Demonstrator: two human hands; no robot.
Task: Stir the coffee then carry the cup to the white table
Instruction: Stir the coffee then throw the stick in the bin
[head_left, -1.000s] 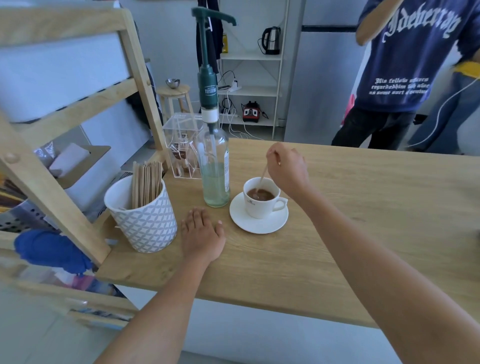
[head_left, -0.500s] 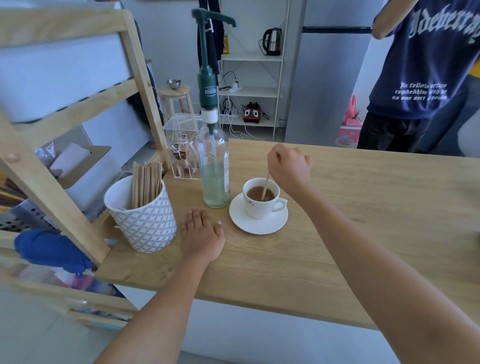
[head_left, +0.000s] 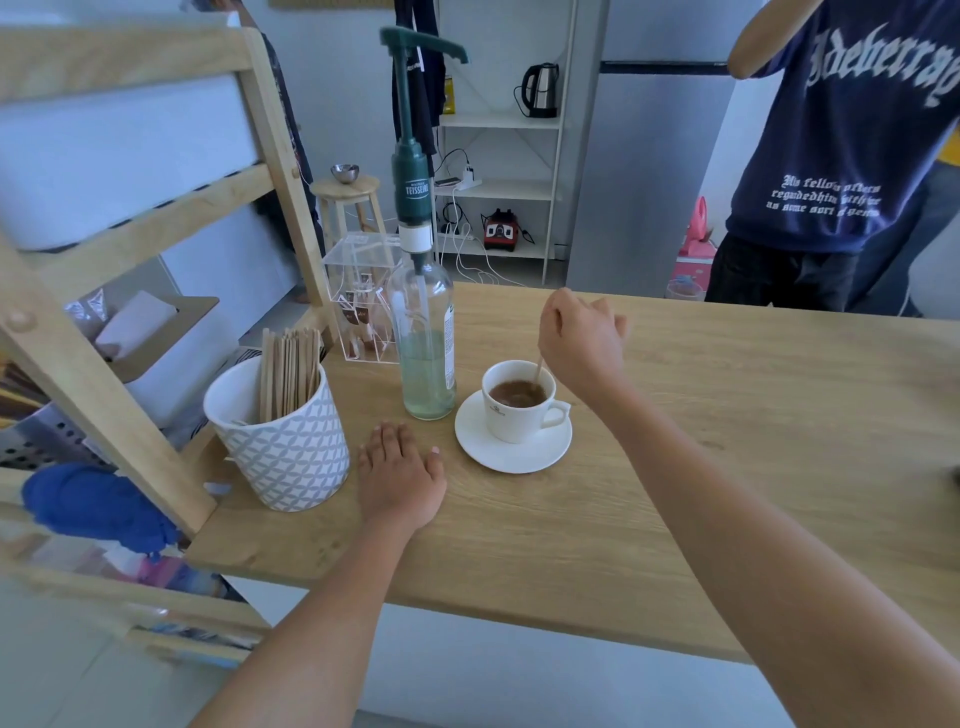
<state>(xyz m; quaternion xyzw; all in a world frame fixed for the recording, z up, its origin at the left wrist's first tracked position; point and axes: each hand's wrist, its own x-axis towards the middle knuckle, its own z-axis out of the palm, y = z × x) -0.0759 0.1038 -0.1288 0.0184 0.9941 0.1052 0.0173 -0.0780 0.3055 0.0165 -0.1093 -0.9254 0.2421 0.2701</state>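
A white cup (head_left: 511, 415) full of brown coffee (head_left: 518, 393) stands on a white saucer (head_left: 498, 457) on the wooden counter (head_left: 727, 441), its handle pointing right. My right hand (head_left: 582, 343) hovers just above and right of the cup, fingers closed on a thin wooden stir stick (head_left: 538, 370) whose lower end dips into the coffee. My left hand (head_left: 400, 475) lies flat on the counter, palm down, left of the saucer, holding nothing.
A glass syrup bottle with a green pump (head_left: 423, 332) stands left of the cup. A patterned pot of wooden sticks (head_left: 283, 441) and a clear acrylic box (head_left: 361, 301) sit further left beside a wooden frame (head_left: 130, 364). A person in a blue shirt (head_left: 841, 156) stands behind the counter.
My right hand has shifted a little to the right over the cup, swinging the stick through the coffee. The person behind the counter has moved right. My left hand stayed put.
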